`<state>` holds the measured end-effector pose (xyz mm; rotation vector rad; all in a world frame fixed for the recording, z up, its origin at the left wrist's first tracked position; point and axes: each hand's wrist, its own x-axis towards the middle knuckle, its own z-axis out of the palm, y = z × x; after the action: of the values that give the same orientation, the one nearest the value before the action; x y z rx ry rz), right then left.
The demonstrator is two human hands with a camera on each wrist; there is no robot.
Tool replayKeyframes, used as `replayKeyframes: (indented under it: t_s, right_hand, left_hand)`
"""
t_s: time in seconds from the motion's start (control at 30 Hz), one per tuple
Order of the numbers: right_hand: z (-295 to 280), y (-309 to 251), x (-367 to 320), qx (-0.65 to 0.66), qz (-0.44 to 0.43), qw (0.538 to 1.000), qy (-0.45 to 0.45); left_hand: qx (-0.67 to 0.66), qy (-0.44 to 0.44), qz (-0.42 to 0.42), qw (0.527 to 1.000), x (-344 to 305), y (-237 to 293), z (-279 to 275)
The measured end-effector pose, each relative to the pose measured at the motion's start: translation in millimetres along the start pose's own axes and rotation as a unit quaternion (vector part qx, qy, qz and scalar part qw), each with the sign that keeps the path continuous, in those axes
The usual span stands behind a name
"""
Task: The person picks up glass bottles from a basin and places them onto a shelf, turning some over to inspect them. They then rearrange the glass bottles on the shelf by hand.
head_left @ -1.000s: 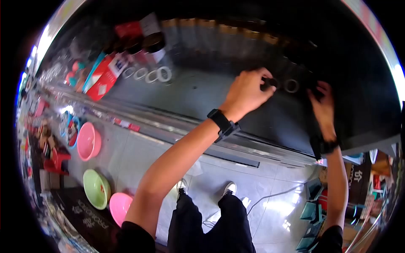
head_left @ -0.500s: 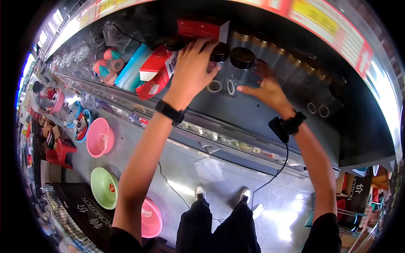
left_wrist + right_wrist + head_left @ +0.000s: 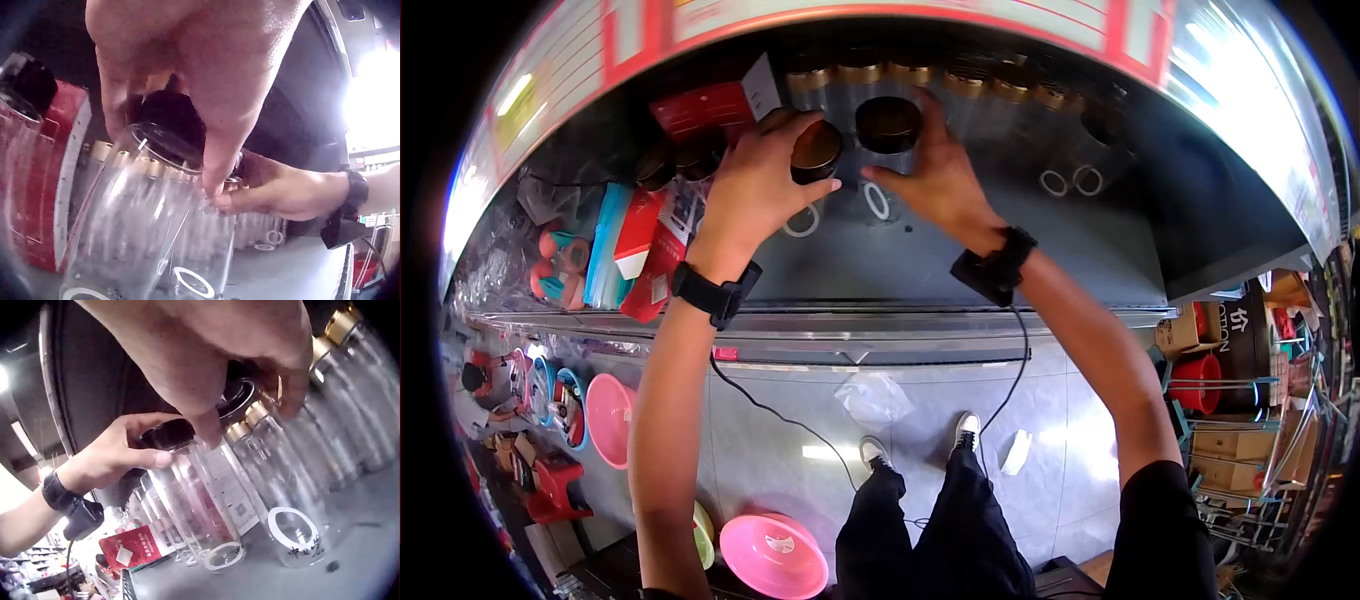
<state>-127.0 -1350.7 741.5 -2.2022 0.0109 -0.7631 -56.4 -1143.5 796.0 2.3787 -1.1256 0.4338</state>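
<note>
Two clear jars with black lids stand side by side on the dark shelf (image 3: 1020, 260). My left hand (image 3: 750, 190) grips the left jar's black lid (image 3: 816, 150), thumb and fingers curled round it. Around the right jar's lid (image 3: 888, 124), my right hand (image 3: 945, 190) has its thumb and fingers at the side. The left wrist view shows the left hand (image 3: 194, 69) over its jar (image 3: 137, 219). In the right wrist view, the right hand (image 3: 212, 356) pinches at the neck of its jar (image 3: 281, 487), which bears a white ring mark.
Gold-lidded bottles (image 3: 910, 75) line the shelf's back. A red box (image 3: 700, 110), red packets (image 3: 640, 240) and toy-like pink items (image 3: 560, 265) are at the left. Price labels (image 3: 880, 15) run along the edge above. Basins (image 3: 772, 555) stand on the floor.
The left hand went from a small dark item at the right to the black-lidded jars at the left. My right hand came left too and closed in on the right jar's lid.
</note>
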Motion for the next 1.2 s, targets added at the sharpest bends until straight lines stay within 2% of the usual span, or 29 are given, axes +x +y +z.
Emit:
replayKeyframes:
  t_s: [0.1,0.2,0.3,0.37,0.47,0.5,0.57,0.67,0.83,0.97,1.03,1.07,1.17,1.2]
  right_hand:
    - [-47.0,27.4,-6.7,-0.019,-0.027,0.999,-0.018]
    - [-88.3,56.4,-8.3,-0.041,-0.079,0.996,-0.025]
    - [-122.2,69.4,-8.8,-0.206,-0.070,0.976,0.014]
    - [-145.1,69.4,-7.1,-0.233,-0.093,0.968,0.009]
    - [-166.6,82.7,-5.8,-0.330,-0.128,0.935,0.027]
    - [-173.7,86.8,-3.4,-0.357,-0.192,0.914,0.028]
    - [-180.4,96.6,-2.4,-0.419,-0.194,0.886,0.035]
    - [-188.8,104.3,3.0,-0.462,-0.171,0.870,0.015]
    - [-191.5,113.6,7.2,-0.465,-0.176,0.868,0.014]
    - [-187.0,112.5,8.6,-0.500,-0.162,0.851,0.015]
    - [-186.3,120.9,9.4,-0.498,-0.190,0.845,0.034]
    - [-189.4,115.5,9.5,-0.485,-0.160,0.860,-0.005]
    - [-186.4,97.0,-4.8,-0.416,-0.269,0.866,0.068]
    - [-179.8,85.9,-9.0,-0.399,-0.278,0.872,0.061]
  left_hand:
    - [-0.039,0.019,0.020,0.999,17.7,17.6,22.1]
    - [-0.144,0.014,0.025,0.989,39.4,39.9,53.2]
    - [-0.198,0.076,0.050,0.976,58.0,72.4,86.7]
    - [-0.225,0.051,0.037,0.972,71.3,94.3,102.0]
    - [-0.250,0.063,0.032,0.966,82.2,125.5,119.5]
    - [-0.251,0.077,0.037,0.964,88.8,131.2,125.0]
    - [-0.255,0.105,0.027,0.961,95.3,139.6,140.4]
    - [-0.241,0.111,0.033,0.964,105.6,147.3,151.8]
    - [-0.187,0.068,0.001,0.980,116.9,149.3,168.7]
    - [-0.035,0.127,-0.010,0.991,110.6,157.1,168.5]
    - [-0.052,0.144,0.015,0.988,112.9,146.8,184.1]
    - [-0.011,0.149,0.010,0.989,109.8,149.0,186.7]
    - [-0.051,0.214,0.044,0.975,81.9,152.6,167.0]
    - [-0.047,0.234,0.050,0.970,69.9,146.4,152.5]
